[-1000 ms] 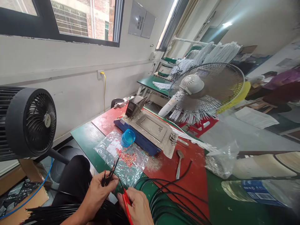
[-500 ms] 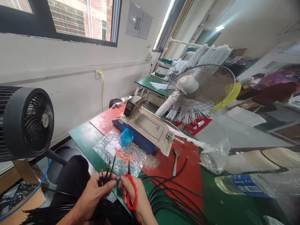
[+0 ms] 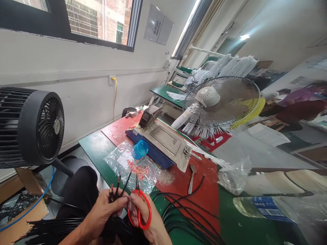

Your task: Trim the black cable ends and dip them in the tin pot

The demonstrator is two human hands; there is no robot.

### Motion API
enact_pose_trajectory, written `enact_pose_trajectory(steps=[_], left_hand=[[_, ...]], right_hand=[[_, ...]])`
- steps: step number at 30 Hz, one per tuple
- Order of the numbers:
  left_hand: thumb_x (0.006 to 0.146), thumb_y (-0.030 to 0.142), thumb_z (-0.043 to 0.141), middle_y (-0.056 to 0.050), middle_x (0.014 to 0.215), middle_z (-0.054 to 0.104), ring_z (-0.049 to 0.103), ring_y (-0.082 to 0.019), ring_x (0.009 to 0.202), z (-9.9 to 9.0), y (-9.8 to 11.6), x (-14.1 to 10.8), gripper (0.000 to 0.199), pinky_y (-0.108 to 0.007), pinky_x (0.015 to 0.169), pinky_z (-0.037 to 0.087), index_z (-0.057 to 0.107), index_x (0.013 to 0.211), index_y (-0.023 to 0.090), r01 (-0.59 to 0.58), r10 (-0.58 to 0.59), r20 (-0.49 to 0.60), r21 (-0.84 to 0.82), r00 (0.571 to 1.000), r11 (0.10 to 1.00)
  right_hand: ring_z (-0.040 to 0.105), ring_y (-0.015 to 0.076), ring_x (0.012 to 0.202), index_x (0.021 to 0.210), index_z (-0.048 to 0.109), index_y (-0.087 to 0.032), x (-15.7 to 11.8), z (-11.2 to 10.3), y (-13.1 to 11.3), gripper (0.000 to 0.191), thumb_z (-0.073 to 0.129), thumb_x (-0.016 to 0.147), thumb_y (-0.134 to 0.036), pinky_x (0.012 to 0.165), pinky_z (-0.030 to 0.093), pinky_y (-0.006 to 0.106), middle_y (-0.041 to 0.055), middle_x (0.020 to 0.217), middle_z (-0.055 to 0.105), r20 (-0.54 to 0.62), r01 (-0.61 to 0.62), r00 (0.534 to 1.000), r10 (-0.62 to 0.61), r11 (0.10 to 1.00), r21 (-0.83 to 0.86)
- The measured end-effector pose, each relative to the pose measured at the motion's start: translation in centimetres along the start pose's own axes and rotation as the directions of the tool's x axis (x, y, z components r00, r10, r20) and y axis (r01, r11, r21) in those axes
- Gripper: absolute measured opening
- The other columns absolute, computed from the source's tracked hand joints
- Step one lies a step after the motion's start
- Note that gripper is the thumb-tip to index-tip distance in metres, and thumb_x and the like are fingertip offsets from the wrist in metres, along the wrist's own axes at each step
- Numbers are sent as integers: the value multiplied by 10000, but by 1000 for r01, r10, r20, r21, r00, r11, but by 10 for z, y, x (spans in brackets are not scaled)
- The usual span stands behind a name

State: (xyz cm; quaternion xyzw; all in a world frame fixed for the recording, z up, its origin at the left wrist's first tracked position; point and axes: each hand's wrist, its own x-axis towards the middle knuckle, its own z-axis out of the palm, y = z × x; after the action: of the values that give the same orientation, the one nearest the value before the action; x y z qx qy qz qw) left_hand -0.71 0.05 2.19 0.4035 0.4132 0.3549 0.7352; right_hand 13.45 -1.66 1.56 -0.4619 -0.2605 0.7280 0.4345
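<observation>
Several black cables [image 3: 118, 185] stand up out of my left hand [image 3: 108, 207], which is closed around them. Red and coppery wire ends show at some of their tips. Close beside it, my right hand [image 3: 144, 211] grips red-handled scissors [image 3: 146, 214], with the dark blades pointing up and away from me. The fingertips of both hands are nearly touching; whether a wire lies between them I cannot tell. A bundle of black cables [image 3: 51, 224] lies across my lap, and further black cables [image 3: 178, 207] curve over the table at the right.
A clear plastic bag [image 3: 112, 160] with red and yellow scraps [image 3: 139, 170] and a blue cup [image 3: 140, 149] lies ahead. Behind stands a blue and metal machine [image 3: 160, 139]. A spoon [image 3: 191, 178] and a bottle [image 3: 265, 207] lie right. Fans stand left [image 3: 48, 127] and beyond [image 3: 219, 102].
The scissors' handles have spread apart in my right hand and the blades tilt slightly left. One black cable in my left hand leans further right. The view has shifted slightly.
</observation>
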Motion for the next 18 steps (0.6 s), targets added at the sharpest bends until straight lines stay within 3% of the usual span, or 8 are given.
enact_pose_trajectory(steps=[4, 7, 13, 16, 18], left_hand=[[733, 393, 664, 26, 547, 452, 320, -90, 487, 3, -2, -3, 258, -254, 458, 192, 619, 738, 139, -6, 10, 31, -115, 999, 993], [740, 396, 656, 20, 550, 449, 307, -89, 487, 4, -2, -3, 265, -254, 454, 181, 627, 732, 132, 3, 0, 21, -121, 1000, 993], [756, 378, 644, 23, 558, 437, 278, -83, 480, 6, -3, 0, 254, -254, 444, 162, 609, 704, 132, 1, -1, 2, -91, 1000, 996], [773, 364, 625, 33, 526, 425, 277, -83, 475, 7, -4, 1, 253, -253, 446, 164, 595, 674, 132, 6, -6, 2, -99, 1000, 995], [773, 367, 622, 42, 503, 412, 272, -83, 469, 8, -5, 2, 258, -250, 445, 161, 584, 662, 137, 26, -28, -19, -118, 999, 993]], right_hand=[[323, 14, 303, 572, 528, -139, 1, 2, 4, 401, 763, 577, -463, 290, 228, 136, -68, 419, 452, -49, -107, 992, 120, 973, 203], [315, 13, 306, 569, 518, -144, 1, 3, 4, 445, 727, 600, -535, 297, 236, 136, -75, 411, 427, -53, -83, 994, 97, 972, 219], [342, 40, 288, 503, 513, -141, -2, 4, -2, 478, 622, 721, -553, 320, 234, 170, -55, 348, 398, 33, 87, 996, -86, 995, -39], [343, 50, 318, 535, 537, -142, 0, 0, 3, 476, 591, 740, -569, 343, 231, 183, -49, 370, 408, -28, 156, 986, -166, 965, -212], [365, 55, 378, 535, 555, -136, 2, -2, 9, 471, 624, 710, -568, 377, 251, 186, -37, 431, 432, -109, 234, 951, -290, 903, -361]])
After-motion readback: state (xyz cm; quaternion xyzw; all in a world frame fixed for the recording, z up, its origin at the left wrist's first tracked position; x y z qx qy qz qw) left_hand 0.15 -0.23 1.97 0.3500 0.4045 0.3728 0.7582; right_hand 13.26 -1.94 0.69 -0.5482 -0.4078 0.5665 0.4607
